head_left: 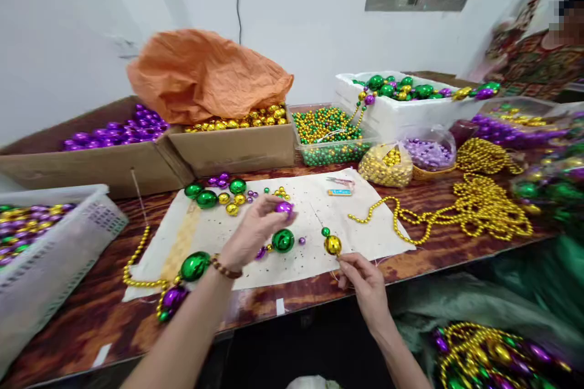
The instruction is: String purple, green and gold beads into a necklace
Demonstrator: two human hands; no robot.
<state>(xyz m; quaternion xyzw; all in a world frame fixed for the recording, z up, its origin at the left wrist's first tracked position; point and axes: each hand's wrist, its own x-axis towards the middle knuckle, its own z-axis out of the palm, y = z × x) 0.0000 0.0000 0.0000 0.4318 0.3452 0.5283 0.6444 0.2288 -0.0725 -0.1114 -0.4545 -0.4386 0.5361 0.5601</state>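
Note:
My left hand (255, 225) pinches a shiny purple bead (284, 208) above the white cloth (365, 209). My right hand (365, 282) is closed just under a large gold bead (333, 245). A small green bead (325, 231) sits above that gold one, on a thin needle-like shaft pointing up and left, with pale thread trailing near my fingers. Between my hands, a large green bead (283, 240) lies on the cloth beside a small purple bead (302, 241). Loose green, gold and purple beads lie behind my left hand. By my left forearm is a gold bead strand (145, 283) with larger beads.
Cardboard boxes (232, 149) of purple and gold beads stand at the back, one under an orange bag (210, 76). Rightward are a clear bin (335, 149), a white foam box (401, 112) and gold bead strands (486, 213). A white basket (68, 267) stands left. Another person (524, 64) is at far right.

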